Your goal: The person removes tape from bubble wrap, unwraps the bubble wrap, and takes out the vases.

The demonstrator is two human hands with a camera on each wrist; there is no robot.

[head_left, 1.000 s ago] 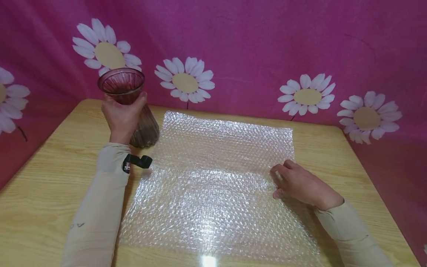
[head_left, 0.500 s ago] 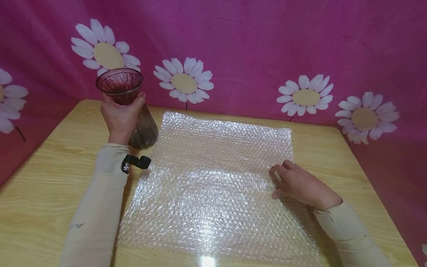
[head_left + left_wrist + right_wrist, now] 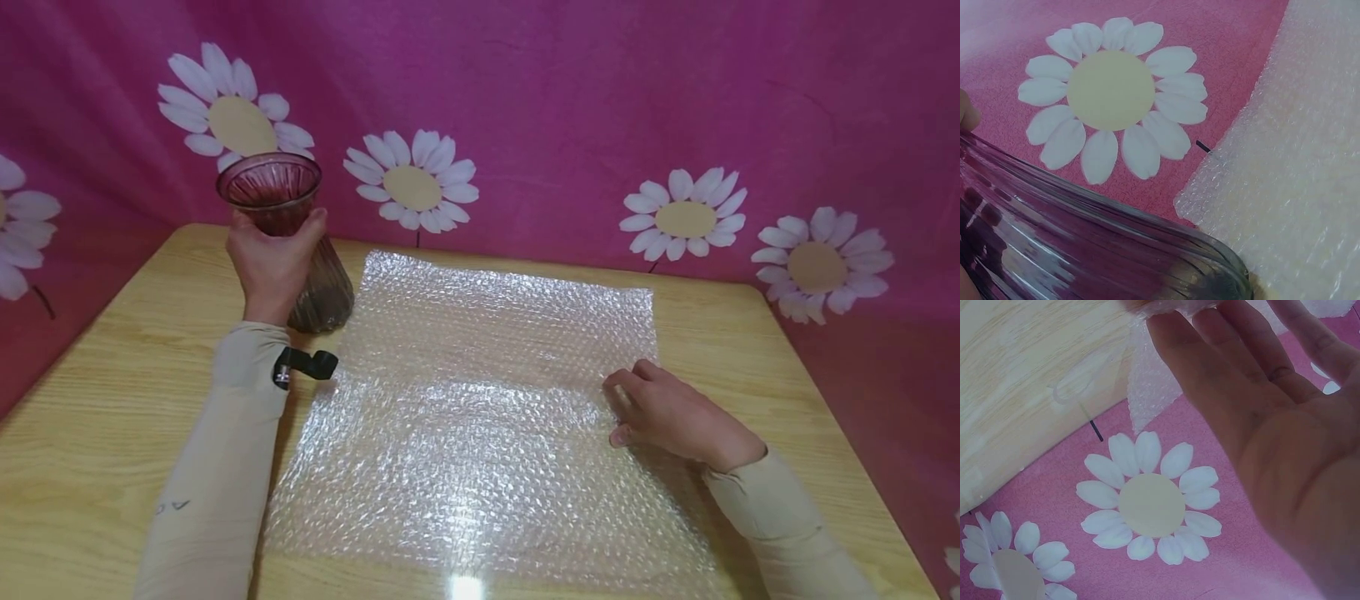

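A ribbed glass vase (image 3: 327, 290) with a purple-tinted flared mouth leans at the left, its mouth tipped away to the left. My left hand (image 3: 272, 262) grips it just below the rim, thumb on the right side. In the left wrist view the vase's ribbed side (image 3: 1085, 231) fills the lower left. A clear sheet of bubble wrap (image 3: 465, 450) lies spread flat right beside the vase's base. On its right side rests my right hand (image 3: 678, 417), fingertips touching the sheet; the right wrist view shows its fingers (image 3: 1244, 347) extended and apart over the wrap.
A light wooden table (image 3: 105, 400) carries everything. Behind it hangs a magenta cloth (image 3: 540, 100) printed with white daisies. A black strap mount (image 3: 303, 364) sits on the left wrist, near the sheet's left edge. Bright light glares off the sheet near its front.
The whole head view has shifted very slightly left. Both hands, the vase and the bubble wrap otherwise stay as they were.
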